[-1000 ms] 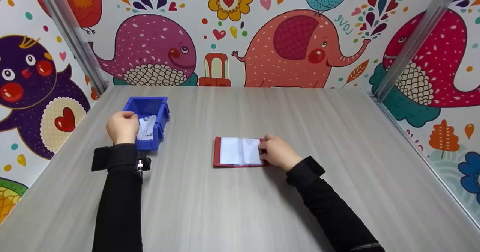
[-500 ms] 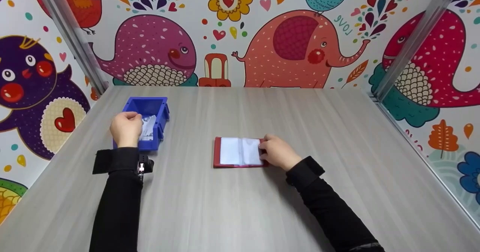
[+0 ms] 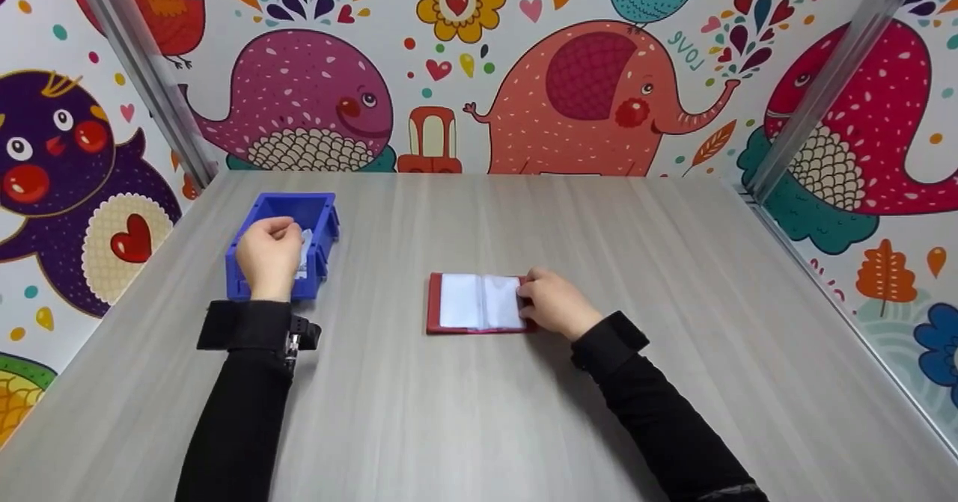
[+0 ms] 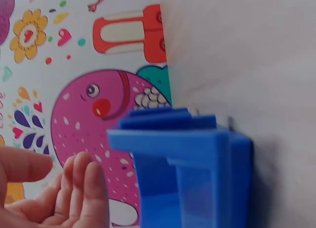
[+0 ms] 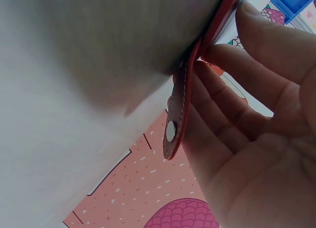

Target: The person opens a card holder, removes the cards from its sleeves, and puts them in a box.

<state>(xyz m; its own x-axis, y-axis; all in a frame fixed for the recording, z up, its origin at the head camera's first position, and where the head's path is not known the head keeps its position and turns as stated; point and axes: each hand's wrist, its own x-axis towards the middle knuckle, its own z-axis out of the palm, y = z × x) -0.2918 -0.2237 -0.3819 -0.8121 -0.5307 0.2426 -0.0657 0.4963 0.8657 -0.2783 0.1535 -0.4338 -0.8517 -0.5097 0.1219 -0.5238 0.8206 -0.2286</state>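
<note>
My left hand [image 3: 269,259] is over the blue bin [image 3: 238,281] at the left of the table, covering part of its opening. In the left wrist view the fingers [image 4: 94,186] are loosely bent, apart from the thumb, with nothing visible between them. White and clear pieces [image 3: 303,255] lie in the bin, mostly hidden by the hand. A red card holder [image 3: 435,304] lies open mid-table, showing clear sleeves [image 3: 460,300]. My right hand [image 3: 561,304] grips its right edge, thumb on the sleeve side. A strap with a metal snap [image 5: 171,132] hangs beside those fingers.
The wood-grain table [image 3: 449,420] meets a cartoon-printed back wall [image 3: 449,75]. Metal corner posts [image 3: 142,75] and printed side panels stand at left and right. The bin's raised side wall [image 3: 322,236] faces the card holder.
My left hand has shifted to the right over the bin, hiding more of the pieces inside. The right hand and the card holder have stayed where they were.
</note>
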